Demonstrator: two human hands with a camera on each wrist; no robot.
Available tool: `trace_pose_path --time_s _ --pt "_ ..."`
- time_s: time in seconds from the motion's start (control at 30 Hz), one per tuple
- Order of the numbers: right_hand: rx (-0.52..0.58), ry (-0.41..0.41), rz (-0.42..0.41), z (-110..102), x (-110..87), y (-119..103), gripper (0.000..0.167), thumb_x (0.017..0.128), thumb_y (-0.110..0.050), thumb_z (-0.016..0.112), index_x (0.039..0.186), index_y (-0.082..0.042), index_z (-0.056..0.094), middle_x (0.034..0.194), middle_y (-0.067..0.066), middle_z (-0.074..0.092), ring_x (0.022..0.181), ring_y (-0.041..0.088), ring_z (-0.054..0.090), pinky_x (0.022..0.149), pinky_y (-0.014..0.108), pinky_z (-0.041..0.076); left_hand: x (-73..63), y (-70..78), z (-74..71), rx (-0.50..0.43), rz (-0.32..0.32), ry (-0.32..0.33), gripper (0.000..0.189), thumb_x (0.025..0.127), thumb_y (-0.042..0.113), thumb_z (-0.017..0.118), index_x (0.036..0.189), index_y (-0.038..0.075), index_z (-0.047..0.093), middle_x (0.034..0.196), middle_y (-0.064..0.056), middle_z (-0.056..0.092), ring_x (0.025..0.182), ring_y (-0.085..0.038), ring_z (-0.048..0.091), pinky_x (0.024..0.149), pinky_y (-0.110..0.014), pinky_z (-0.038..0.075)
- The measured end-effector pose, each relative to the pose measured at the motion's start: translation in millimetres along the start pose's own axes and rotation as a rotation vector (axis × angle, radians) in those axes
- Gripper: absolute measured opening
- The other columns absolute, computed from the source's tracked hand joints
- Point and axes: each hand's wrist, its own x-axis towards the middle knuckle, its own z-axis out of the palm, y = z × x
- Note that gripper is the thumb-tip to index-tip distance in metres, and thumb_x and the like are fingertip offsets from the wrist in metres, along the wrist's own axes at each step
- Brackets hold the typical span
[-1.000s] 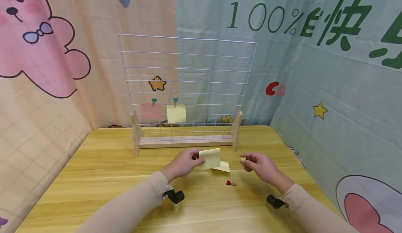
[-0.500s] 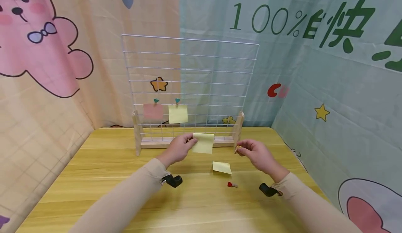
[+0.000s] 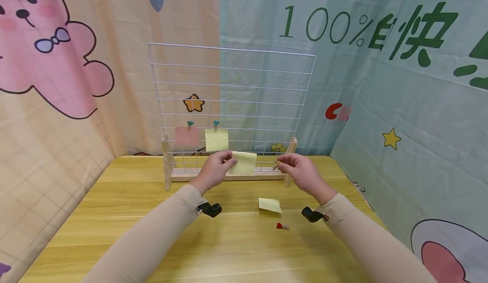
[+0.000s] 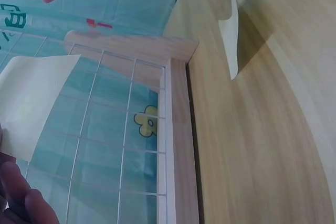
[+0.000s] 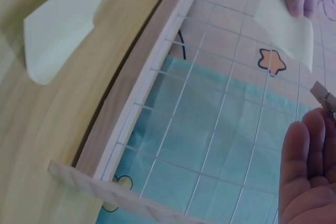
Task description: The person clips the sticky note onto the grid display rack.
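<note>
My left hand (image 3: pixel 214 169) pinches a pale yellow sticky note (image 3: pixel 244 164) by its left edge, in front of the lower part of a white wire grid (image 3: pixel 263 101). To the right, my right hand (image 3: pixel 303 175) pinches a small wooden clothespin (image 5: pixel 319 93) with a yellow decoration; its tip points toward the note, apart from it. On the grid hang a pink note (image 3: pixel 187 137) and another yellow note (image 3: pixel 217 140), each under a teal heart clip. A loose yellow note (image 3: pixel 270 205) lies on the table with a curled edge, and a red heart clothespin (image 3: pixel 282 226) lies nearer me.
The grid stands in a wooden base (image 3: pixel 232 176) with upright feet at both ends, near the back of the wood-grain table (image 3: pixel 126 215). Printed curtains (image 3: pixel 263 24) close in the back and sides.
Both hands have moved forward and up toward the grid, carrying the yellow note and the clothespin. The right hand has also come left, closer to the note. The loose note and red clothespin stay put.
</note>
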Motion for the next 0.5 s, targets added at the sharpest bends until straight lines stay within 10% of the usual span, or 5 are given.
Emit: trace_pose_path --time_s 0.27,0.5 --pt "0.026 0.017 -0.013 4.2 15.6 -11.9 0.025 0.106 -0.018 0.066 0.125 -0.005 0.072 0.12 0.016 0.074 0.111 0.035 0.069 0.097 0.046 0.058 6.0 0.0 -2.7 -0.034 -0.029 0.035 0.031 0.109 0.028 0.061 0.132 0.01 0.071 0.12 -0.008 0.072 0.091 -0.02 0.063 0.079 -0.033 0.054" --pt "-0.022 0.016 -0.044 5.7 30.4 -21.3 0.028 0.107 -0.02 0.064 0.129 -0.005 0.071 0.121 0.013 0.075 0.113 0.033 0.07 0.1 0.05 0.057 14.1 0.4 -7.0 -0.059 -0.023 0.033 0.028 0.111 0.031 0.056 0.125 0.012 0.072 0.091 -0.005 0.061 0.079 -0.019 0.054 0.066 -0.031 0.046"
